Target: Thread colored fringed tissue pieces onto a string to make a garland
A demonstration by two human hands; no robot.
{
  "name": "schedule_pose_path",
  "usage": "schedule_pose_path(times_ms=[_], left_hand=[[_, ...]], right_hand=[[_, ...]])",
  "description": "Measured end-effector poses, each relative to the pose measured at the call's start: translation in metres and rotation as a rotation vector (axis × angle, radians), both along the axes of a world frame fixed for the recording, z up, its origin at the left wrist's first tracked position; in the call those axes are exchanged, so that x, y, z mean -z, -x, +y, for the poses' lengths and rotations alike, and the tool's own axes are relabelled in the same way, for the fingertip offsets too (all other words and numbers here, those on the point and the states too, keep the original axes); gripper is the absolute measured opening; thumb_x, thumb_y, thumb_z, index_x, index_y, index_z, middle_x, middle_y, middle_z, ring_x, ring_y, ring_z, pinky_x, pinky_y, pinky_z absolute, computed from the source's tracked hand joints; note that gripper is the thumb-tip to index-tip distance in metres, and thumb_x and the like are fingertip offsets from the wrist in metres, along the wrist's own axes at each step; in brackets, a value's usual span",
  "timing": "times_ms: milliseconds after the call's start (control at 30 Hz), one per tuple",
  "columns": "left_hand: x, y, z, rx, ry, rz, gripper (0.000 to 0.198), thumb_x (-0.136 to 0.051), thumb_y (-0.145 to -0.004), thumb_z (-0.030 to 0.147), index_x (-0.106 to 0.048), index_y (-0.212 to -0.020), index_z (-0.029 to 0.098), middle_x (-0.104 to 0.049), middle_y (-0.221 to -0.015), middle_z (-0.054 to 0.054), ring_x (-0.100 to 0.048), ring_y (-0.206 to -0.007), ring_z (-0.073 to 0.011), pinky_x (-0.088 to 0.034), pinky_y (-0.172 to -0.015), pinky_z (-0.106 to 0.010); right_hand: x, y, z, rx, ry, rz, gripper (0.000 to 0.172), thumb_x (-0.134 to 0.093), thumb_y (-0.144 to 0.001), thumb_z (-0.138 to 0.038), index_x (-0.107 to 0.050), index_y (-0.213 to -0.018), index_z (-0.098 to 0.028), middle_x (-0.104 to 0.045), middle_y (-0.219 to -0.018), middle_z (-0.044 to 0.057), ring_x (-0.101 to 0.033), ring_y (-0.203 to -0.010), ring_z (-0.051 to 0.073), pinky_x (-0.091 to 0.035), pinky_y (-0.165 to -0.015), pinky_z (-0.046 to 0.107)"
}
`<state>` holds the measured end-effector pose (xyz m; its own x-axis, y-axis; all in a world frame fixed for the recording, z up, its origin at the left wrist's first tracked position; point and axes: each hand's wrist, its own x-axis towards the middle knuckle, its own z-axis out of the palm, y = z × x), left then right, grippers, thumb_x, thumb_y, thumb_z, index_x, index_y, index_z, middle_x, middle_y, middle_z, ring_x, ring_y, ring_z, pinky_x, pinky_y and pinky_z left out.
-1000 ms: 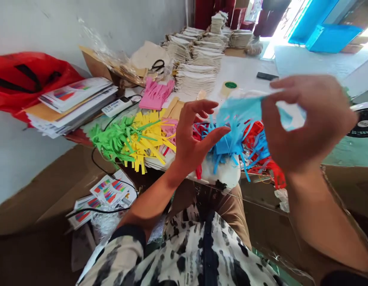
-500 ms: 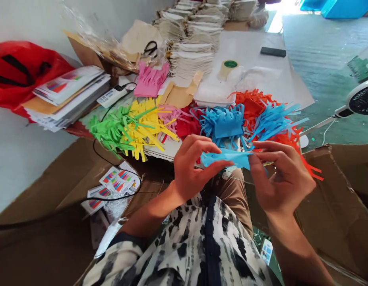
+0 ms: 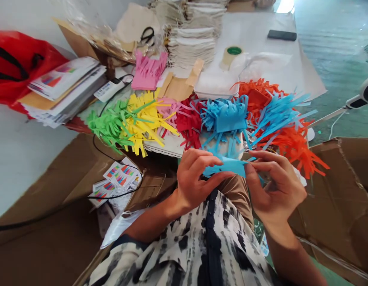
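Note:
Both hands pinch one folded blue paper strip (image 3: 227, 167) above my lap. My left hand (image 3: 193, 178) grips its left end between thumb and fingers. My right hand (image 3: 275, 186) holds the right end the same way. Just beyond them, on the table edge, lie piles of fringed paper: blue (image 3: 225, 117), red (image 3: 188, 125), yellow (image 3: 145, 121), green (image 3: 111, 127), orange (image 3: 287, 135) and pink (image 3: 148, 71).
Stacks of printed sheets (image 3: 61, 89) and a red bag (image 3: 20, 65) lie at the left. A tape roll (image 3: 230, 55), scissors (image 3: 147, 35), stacked beige bags (image 3: 191, 47) and a dark phone (image 3: 281, 35) sit farther back. Cardboard boxes (image 3: 336, 198) flank my legs; a black cable (image 3: 112, 174) hangs down.
My hands came down from in front of my face to my lap. The left hand, open a second ago, closed on the blue strip that the right hand was holding.

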<state>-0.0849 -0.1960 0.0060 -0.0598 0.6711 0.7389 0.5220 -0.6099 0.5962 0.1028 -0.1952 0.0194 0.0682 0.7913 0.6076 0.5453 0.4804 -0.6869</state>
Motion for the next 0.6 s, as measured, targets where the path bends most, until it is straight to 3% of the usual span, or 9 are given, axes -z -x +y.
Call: schedule_pose_path(times_ms=[100, 433, 500, 600], left_hand=[[0.002, 0.001, 0.001, 0.029, 0.030, -0.109, 0.038, -0.093, -0.081, 0.038, -0.065, -0.100, 0.021, -0.068, -0.090, 0.001, -0.065, -0.084, -0.0151, -0.056, -0.078, -0.030], [0.004, 0.003, -0.007, 0.031, 0.049, 0.033, 0.017, -0.087, -0.088, 0.031, -0.072, -0.093, 0.023, -0.073, -0.090, -0.001, -0.067, -0.083, -0.0158, -0.056, -0.076, -0.031], [0.001, 0.007, -0.007, 0.108, 0.144, -0.005, 0.014, -0.084, -0.090, 0.030, -0.073, -0.091, 0.022, -0.075, -0.090, -0.002, -0.069, -0.084, -0.0161, -0.058, -0.077, -0.031], [-0.011, 0.016, -0.004, 0.402, 0.464, -0.135, 0.013, -0.078, -0.093, 0.029, -0.070, -0.088, 0.020, -0.076, -0.092, -0.004, -0.070, -0.081, -0.0158, -0.058, -0.074, -0.029]], right_hand=[[0.002, 0.000, -0.003, -0.003, 0.007, 0.012, 0.007, -0.077, -0.087, -0.016, -0.074, -0.086, -0.023, -0.078, -0.107, 0.006, -0.074, -0.096, 0.023, -0.060, -0.087, 0.042], [0.008, -0.002, -0.012, -0.051, 0.079, 0.003, 0.006, -0.076, -0.089, -0.019, -0.073, -0.087, -0.025, -0.077, -0.110, 0.007, -0.074, -0.098, 0.026, -0.059, -0.087, 0.045], [0.007, -0.010, -0.011, -0.197, 0.181, -0.020, 0.006, -0.075, -0.092, -0.023, -0.073, -0.087, -0.025, -0.077, -0.111, 0.006, -0.074, -0.098, 0.024, -0.059, -0.088, 0.042], [0.006, -0.022, -0.009, -0.441, 0.378, 0.039, 0.020, -0.065, -0.101, -0.044, -0.074, -0.101, -0.026, -0.075, -0.123, 0.007, -0.072, -0.113, 0.027, -0.057, -0.098, 0.042]])
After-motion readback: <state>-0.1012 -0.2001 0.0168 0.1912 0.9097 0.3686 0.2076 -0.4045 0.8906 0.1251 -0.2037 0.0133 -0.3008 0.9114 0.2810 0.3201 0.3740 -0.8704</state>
